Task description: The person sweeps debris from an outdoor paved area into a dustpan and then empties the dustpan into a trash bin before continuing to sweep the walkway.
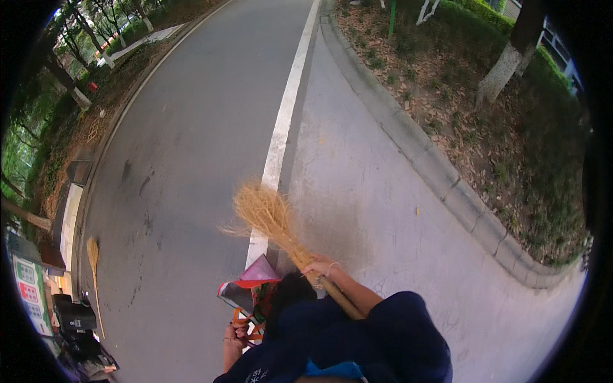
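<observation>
My right hand (318, 265) is closed around the bound neck of a straw broom (268, 215), its bristles pointing ahead over the white road line and its wooden handle running back along my forearm. Lower left, my left hand (237, 331) grips the orange straps of a bag (258, 299) with red edging and a dark patterned side. A pink, pointed piece (261, 269) rises at the bag's far side; what it is I cannot tell. Part of the bag is hidden by my dark clothing.
A second broom (94, 268) lies on the asphalt road (191, 119) at left, near black bins (75, 316) and a signboard (31, 292). A stone kerb (431, 167) curves along the right, bordering leaf litter and a white-painted tree trunk (500, 72).
</observation>
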### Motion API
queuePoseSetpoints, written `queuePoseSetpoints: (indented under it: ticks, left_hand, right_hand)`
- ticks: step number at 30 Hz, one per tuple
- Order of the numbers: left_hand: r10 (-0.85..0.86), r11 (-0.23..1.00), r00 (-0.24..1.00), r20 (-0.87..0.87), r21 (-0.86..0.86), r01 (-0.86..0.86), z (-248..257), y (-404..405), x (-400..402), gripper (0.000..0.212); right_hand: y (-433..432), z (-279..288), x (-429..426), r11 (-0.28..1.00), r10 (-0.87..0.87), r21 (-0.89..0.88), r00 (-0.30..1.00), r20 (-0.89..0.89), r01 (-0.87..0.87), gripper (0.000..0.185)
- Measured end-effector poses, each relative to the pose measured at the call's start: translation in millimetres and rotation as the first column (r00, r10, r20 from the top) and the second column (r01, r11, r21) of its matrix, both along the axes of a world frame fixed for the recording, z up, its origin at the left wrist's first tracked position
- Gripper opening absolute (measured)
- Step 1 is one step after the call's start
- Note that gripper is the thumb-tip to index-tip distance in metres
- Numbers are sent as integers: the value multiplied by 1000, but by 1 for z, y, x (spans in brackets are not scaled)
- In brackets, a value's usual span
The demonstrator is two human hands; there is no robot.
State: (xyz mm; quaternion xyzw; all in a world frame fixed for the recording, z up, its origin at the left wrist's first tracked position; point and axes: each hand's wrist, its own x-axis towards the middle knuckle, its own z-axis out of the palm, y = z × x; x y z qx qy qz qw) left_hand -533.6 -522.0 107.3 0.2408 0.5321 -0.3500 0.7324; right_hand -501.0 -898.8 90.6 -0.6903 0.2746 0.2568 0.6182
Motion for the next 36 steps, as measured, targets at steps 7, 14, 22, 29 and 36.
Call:
queuePoseSetpoints:
  ticks: [7,14,22,29,36]
  left_hand:
    - [-67,984,991,-113,-174,47,-48,10,97,9]
    - [-233,971,972,-38,-57,231,-38,-24,202,9]
    - [-432,902,902,0,10,432,-17,-101,316,12]
    - [-475,868,823,312,322,379,103,-224,372,6]
    - [-516,834,852,87,-177,523,6,-173,477,4]
  right_hand:
    - [-47,-55,-2,769,-555,318,826,-96,554,37]
    - [-134,-33,-108,361,-897,109,377,-230,926,23]
    - [-123,54,17,305,-949,185,315,-23,934,44]
    - [-154,-43,225,802,-596,48,802,40,595,60]
    - [-158,-61,360,971,-235,38,972,17,234,58]
